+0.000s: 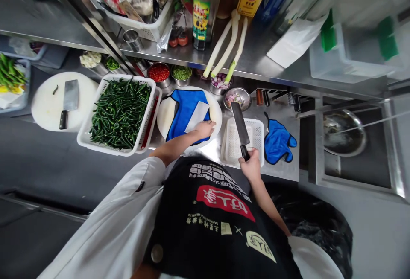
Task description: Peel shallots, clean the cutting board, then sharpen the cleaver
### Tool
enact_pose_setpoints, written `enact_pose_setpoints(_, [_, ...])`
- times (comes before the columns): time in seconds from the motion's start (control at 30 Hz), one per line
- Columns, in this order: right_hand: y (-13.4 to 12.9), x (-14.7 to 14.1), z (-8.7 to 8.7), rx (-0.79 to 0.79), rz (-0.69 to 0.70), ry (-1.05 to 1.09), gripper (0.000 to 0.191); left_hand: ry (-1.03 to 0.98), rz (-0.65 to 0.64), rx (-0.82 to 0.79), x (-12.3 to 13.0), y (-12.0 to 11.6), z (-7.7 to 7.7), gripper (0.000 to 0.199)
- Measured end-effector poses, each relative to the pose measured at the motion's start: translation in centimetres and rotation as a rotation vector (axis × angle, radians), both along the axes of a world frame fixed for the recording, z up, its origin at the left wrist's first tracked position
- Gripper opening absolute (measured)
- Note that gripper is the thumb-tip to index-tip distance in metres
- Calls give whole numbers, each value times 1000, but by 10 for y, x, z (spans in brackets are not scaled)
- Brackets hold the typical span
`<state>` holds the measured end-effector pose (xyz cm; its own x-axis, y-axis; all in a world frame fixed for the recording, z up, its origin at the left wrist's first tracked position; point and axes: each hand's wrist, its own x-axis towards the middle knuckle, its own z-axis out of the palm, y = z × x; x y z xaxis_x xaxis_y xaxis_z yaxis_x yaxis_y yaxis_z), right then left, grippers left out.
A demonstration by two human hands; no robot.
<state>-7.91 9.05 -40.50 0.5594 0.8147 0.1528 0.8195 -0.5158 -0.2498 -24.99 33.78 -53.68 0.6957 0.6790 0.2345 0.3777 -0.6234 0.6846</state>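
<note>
My right hand (250, 164) is wrapped round the black handle of a cleaver (240, 123). The blade points away from me, above a white plastic basket (226, 140). My left hand (205, 129) has its fingers closed at the right edge of a blue cloth (184, 104) with black trim. That cloth is spread over a round white chopping board (216, 106). A pale flat rectangle (197, 116) lies on the cloth against my left hand; its kind is unclear. My left fingertips are partly hidden.
Left of the board stands a white basket of green chillies (121, 112), then another board (45, 104) with a second cleaver (71, 95). Behind are bowls of chopped red chilli (158, 73) and onion (220, 81). Another blue cloth (278, 140) lies right. A shelf (179, 59) overhangs the back.
</note>
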Motion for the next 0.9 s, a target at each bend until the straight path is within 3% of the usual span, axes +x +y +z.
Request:
enact_pose_setpoints(0.1, [9, -5, 1, -14, 16, -1, 59, -187, 269, -38, -39, 33, -7, 31])
enact_pose_setpoints(0.2, [16, -16, -4, -12, 34, 17, 56, -150, 568, -236, -72, 69, -13, 39])
enact_pose_setpoints(0.3, [20, -29, -13, -7, 56, 41, 54, -65, 505, -371, -68, 80, -11, 70])
enact_pose_setpoints(0.4, [24, -39, -21, -10, 69, 52, 52, 17, 413, -395, -38, 70, -2, 112])
enact_pose_setpoints(0.47, [26, -42, -24, -12, 73, 49, 52, 67, 398, -390, -22, 62, 4, 125])
enact_pose_setpoints(0.6, [26, -41, -29, -5, 65, 26, 54, -4, 442, -354, -25, 52, 4, 117])
enact_pose_setpoints(0.7, [23, -37, -32, -13, 70, 28, 54, -75, 585, -356, -42, 51, -2, 114])
enact_pose_setpoints(0.8, [20, -33, -36, -34, 67, 22, 53, -85, 674, -396, -59, 61, -9, 117])
enact_pose_setpoints(0.9, [21, -31, -39, -75, 64, 2, 52, -53, 640, -430, -77, 78, -19, 96])
